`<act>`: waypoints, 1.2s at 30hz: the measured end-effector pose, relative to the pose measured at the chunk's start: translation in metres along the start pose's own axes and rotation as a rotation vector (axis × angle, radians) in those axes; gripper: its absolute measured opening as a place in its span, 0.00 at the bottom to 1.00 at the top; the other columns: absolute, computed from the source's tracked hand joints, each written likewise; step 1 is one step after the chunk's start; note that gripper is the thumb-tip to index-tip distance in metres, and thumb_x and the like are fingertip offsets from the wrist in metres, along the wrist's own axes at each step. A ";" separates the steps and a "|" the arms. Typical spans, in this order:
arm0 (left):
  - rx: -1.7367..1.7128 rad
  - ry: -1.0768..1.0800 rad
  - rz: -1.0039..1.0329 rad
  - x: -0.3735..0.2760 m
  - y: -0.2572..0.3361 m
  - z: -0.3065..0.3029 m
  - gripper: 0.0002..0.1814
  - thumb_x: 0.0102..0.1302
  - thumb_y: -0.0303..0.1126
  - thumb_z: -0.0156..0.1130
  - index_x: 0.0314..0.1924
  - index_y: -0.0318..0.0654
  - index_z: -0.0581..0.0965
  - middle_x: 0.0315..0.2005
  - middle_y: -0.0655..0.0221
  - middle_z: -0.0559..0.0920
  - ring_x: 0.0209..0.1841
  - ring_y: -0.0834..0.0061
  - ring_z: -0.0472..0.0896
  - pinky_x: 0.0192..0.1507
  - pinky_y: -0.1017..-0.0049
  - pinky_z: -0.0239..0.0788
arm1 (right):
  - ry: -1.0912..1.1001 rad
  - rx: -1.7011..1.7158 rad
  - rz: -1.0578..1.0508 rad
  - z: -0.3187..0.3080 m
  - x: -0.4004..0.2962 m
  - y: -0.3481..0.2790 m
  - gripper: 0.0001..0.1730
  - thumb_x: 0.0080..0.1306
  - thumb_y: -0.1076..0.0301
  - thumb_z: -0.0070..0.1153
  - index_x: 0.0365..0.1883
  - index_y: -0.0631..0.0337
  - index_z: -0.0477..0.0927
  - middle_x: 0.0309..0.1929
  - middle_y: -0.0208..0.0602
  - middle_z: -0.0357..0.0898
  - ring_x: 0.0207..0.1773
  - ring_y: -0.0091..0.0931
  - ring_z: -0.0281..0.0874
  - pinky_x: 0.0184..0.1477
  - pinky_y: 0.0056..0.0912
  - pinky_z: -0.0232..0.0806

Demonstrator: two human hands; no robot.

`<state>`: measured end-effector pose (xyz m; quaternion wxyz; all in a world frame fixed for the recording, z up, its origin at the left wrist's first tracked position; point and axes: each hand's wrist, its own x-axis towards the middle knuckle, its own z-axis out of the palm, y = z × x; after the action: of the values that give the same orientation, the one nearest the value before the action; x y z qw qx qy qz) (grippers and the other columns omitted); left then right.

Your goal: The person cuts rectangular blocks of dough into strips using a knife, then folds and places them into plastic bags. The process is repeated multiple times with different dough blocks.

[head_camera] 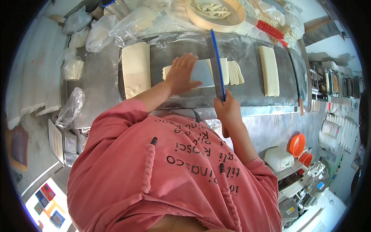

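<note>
A folded slab of dough [224,71] lies on the dark work board [179,40], partly covered by a flat grey plate [202,73]. My left hand [182,74] lies spread over the plate's left part and the dough's left end. In my right hand [229,108] is the handle of a large knife [216,62], its blue-edged blade standing across the dough just right of the plate. Cut dough strips [236,72] fan out to the right of the slab. Whether the blade touches the dough cannot be told.
Folded dough sheets lie at left [136,69] and right [269,71] on the board. Behind stand a round wooden-rimmed sieve [240,23] holding dough strips, and a red brush [269,29]. Plastic bags [101,33] crowd the back left. A long blade [298,72] lies at the board's right end.
</note>
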<state>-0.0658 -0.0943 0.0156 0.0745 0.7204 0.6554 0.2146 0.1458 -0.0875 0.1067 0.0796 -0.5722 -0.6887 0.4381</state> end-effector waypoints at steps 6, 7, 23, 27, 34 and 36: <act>-0.066 0.042 0.390 -0.023 -0.050 -0.005 0.24 0.57 0.32 0.60 0.53 0.30 0.71 0.54 0.58 0.72 0.59 0.60 0.69 0.59 0.65 0.63 | -0.050 0.113 0.139 0.036 -0.004 -0.043 0.17 0.58 0.67 0.47 0.42 0.72 0.73 0.21 0.54 0.77 0.22 0.41 0.78 0.29 0.41 0.70; -0.080 0.042 0.415 -0.021 -0.054 -0.002 0.23 0.57 0.31 0.59 0.53 0.30 0.72 0.53 0.58 0.72 0.58 0.59 0.69 0.58 0.65 0.63 | -0.045 0.091 0.153 0.047 0.000 -0.040 0.16 0.58 0.67 0.47 0.40 0.72 0.72 0.21 0.54 0.77 0.21 0.40 0.78 0.27 0.41 0.70; -0.629 -0.237 -0.416 0.104 -0.077 0.020 0.22 0.54 0.46 0.47 0.24 0.31 0.75 0.20 0.54 0.77 0.24 0.59 0.76 0.33 0.62 0.66 | -0.094 -0.110 0.393 0.092 0.020 -0.032 0.19 0.56 0.67 0.42 0.41 0.72 0.74 0.36 0.70 0.75 0.45 0.58 0.72 0.49 0.54 0.66; -0.702 -0.371 -0.451 0.098 -0.072 0.015 0.24 0.55 0.45 0.44 0.28 0.29 0.77 0.35 0.47 0.80 0.40 0.45 0.76 0.45 0.56 0.66 | -0.111 -0.075 0.459 0.108 0.030 -0.012 0.19 0.56 0.67 0.43 0.41 0.73 0.74 0.39 0.70 0.74 0.47 0.58 0.72 0.51 0.53 0.66; -0.267 -0.039 -0.329 0.091 -0.061 0.020 0.19 0.57 0.49 0.54 0.33 0.40 0.78 0.40 0.56 0.79 0.45 0.58 0.75 0.50 0.58 0.62 | -0.123 -0.073 0.437 0.112 0.045 -0.010 0.17 0.56 0.70 0.42 0.39 0.73 0.73 0.28 0.61 0.78 0.23 0.43 0.80 0.36 0.43 0.74; 0.184 0.169 0.111 0.081 -0.055 0.005 0.16 0.56 0.48 0.58 0.36 0.43 0.77 0.50 0.61 0.75 0.54 0.58 0.71 0.55 0.55 0.56 | -0.095 -0.093 0.403 0.114 0.044 -0.013 0.19 0.56 0.70 0.42 0.42 0.74 0.72 0.28 0.61 0.78 0.23 0.42 0.80 0.37 0.43 0.74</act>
<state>-0.1103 -0.0076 0.0071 -0.0594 0.7385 0.6354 0.2175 0.0523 -0.1075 0.0297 -0.0685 -0.6801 -0.5829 0.4393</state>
